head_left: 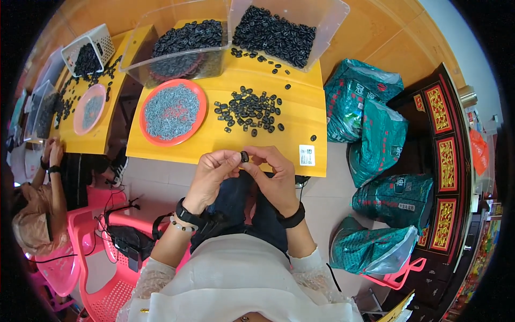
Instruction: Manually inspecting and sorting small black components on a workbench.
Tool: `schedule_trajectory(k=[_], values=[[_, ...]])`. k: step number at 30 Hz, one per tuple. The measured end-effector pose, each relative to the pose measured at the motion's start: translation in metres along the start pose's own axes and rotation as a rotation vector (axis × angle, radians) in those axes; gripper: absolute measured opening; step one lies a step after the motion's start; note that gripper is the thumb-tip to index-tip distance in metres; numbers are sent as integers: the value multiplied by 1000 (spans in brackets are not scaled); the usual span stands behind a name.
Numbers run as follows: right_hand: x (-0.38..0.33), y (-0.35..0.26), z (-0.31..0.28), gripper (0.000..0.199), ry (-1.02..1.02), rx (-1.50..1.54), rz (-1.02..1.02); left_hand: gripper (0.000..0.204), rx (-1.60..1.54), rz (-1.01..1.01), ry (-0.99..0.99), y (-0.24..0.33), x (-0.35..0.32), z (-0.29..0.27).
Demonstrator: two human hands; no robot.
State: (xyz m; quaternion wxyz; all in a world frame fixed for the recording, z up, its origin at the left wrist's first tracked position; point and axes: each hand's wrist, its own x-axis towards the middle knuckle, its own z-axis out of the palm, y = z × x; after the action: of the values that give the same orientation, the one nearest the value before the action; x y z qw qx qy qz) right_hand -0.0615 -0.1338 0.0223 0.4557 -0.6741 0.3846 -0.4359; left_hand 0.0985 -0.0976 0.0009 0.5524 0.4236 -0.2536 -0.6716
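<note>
While yellow table (303, 115) spreads before me, clear left bin (137, 63) stands at far side, heaped with black pieces (193, 36); clear right bin (331, 29) beside it, tipped, some pieces lying at its mouth. Nearer me, round orange plate (202, 110) filled with small grey metal parts (165, 126). To plate's right, loose black pile (258, 109). My left hand (212, 174) and right hand (277, 174) together at table's near edge, fingertips closed, both pinching small black piece (244, 156) between them.
</note>
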Motion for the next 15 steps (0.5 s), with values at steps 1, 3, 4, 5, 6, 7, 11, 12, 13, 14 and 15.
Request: schedule_trajectory(k=[1,3,4,5,6,7,11,12,13,14,15], values=[[0,-1,-1,29,2,3,0,18,4,-1,0,1,0,1],[1,-3,-4,30,-37,-49,-43,17,39,-16,2,1,-1,2],[1,-1,-6,30,-35,-47,-42,17,41,-18,2,1,-1,3],[1,1,-7,31,-52,-63,-61,17,36,-34,5,0,-1,3],[0,2,-9,32,-69,-79,-81,18,31,-50,8,0,-1,4],[0,3,-10,32,-69,-78,-81,18,32,-50,9,0,-1,4],[-3,10,-8,18,0,-57,-5,19,183,-41,5,-4,-2,7],[-5,12,-6,13,68,-1,90,20,274,-19,12,-4,-2,8],[-6,12,-6,13,59,6,90,20,275,-17,24,-5,-2,5],[-6,10,-7,11,83,84,183,18,459,111,107,-7,-1,2],[-7,9,-8,13,107,161,276,17,644,237,192,-8,0,-2]])
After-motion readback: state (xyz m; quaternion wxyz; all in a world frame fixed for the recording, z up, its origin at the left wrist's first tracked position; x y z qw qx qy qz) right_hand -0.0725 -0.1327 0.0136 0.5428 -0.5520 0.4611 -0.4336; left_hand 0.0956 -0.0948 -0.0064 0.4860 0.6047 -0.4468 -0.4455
